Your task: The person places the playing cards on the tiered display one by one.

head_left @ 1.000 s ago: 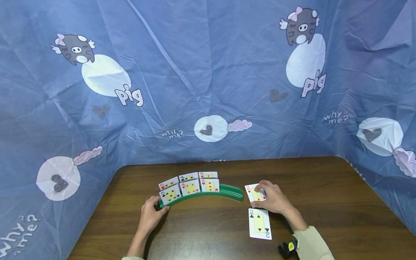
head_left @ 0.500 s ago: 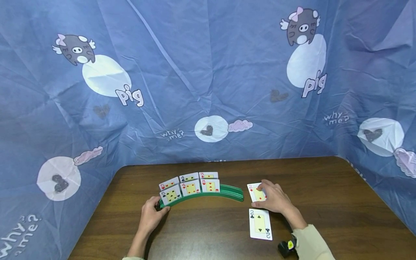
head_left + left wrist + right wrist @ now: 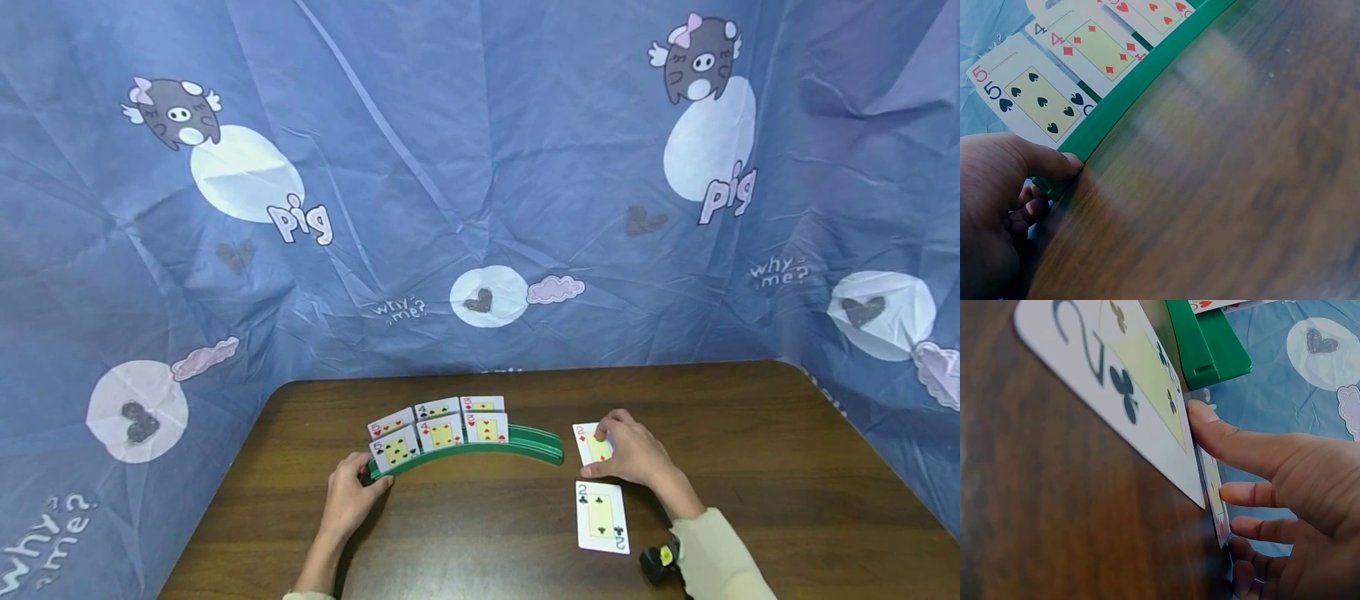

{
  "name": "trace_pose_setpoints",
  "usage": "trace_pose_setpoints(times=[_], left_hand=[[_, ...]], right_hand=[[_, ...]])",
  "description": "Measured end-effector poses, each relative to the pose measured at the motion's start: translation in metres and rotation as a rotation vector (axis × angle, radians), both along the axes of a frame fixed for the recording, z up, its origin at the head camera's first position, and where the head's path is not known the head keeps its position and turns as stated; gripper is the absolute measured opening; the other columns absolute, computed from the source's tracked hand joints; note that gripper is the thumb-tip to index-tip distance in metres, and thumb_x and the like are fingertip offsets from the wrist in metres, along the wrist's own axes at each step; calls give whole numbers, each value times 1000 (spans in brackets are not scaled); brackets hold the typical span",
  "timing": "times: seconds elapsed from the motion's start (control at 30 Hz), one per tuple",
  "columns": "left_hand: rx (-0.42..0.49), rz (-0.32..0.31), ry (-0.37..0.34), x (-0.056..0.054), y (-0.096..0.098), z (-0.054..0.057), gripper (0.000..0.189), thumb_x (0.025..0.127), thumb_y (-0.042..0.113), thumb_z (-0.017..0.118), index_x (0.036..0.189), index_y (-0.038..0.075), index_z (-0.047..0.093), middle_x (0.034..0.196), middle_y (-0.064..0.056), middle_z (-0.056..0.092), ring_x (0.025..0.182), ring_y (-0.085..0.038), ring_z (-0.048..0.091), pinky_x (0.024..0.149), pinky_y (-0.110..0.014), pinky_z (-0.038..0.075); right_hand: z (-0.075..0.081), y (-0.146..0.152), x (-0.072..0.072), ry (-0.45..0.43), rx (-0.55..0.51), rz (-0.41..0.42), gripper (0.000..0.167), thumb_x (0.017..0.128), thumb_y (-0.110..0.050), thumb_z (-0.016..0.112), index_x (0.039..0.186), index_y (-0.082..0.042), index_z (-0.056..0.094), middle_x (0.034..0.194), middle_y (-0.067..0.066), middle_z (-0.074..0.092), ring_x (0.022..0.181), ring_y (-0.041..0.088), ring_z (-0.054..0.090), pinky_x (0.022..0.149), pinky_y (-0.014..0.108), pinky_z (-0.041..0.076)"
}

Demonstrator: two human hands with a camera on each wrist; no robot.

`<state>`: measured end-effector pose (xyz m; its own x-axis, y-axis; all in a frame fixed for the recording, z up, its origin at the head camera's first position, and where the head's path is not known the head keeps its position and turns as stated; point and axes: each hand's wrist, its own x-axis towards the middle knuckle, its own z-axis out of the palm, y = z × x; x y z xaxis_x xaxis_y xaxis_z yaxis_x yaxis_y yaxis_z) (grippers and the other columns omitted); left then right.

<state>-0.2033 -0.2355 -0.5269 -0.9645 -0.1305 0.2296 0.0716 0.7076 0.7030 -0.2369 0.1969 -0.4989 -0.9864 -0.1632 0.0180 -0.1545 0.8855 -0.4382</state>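
Observation:
My left hand grips the left end of a curved green card holder, thumb in front. Two rows of playing cards stand in it: fives at the left, including the five of spades, then fours, with the four of diamonds in front, then threes. The holder's right end carries no cards. Right of it, my right hand holds the two of diamonds between thumb and fingers, low at the table. Nearer me lies the two of clubs, face up.
The brown wooden table has rounded far corners. A blue printed cloth hangs behind it and at both sides. A black wrist device sits at my right wrist, by the sleeve.
The two of diamonds has slid slightly to the right with my right hand. My left hand stays on the holder, and the standing cards keep their places.

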Motion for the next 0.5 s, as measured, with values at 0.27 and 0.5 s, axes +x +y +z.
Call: trace_pose_setpoints(times=[0.27,0.5], left_hand=[[10,-6,20,1,0,1,28,73,6,82,98,-1,72,89,-10,65,83,-17,50,74,-29,37],[12,-4,15,1,0,1,26,73,6,81,97,0,72,88,-10,64,83,-17,49,74,-29,36]], right_hand=[[3,-3,1,-25,-4,-43,58,62,-42,94,99,-8,66,134,22,55,109,36,60,87,51,51],[4,-5,-1,-33,-18,-61,57,58,-39,96,95,-7,66,131,22,55,103,33,60,85,48,51]])
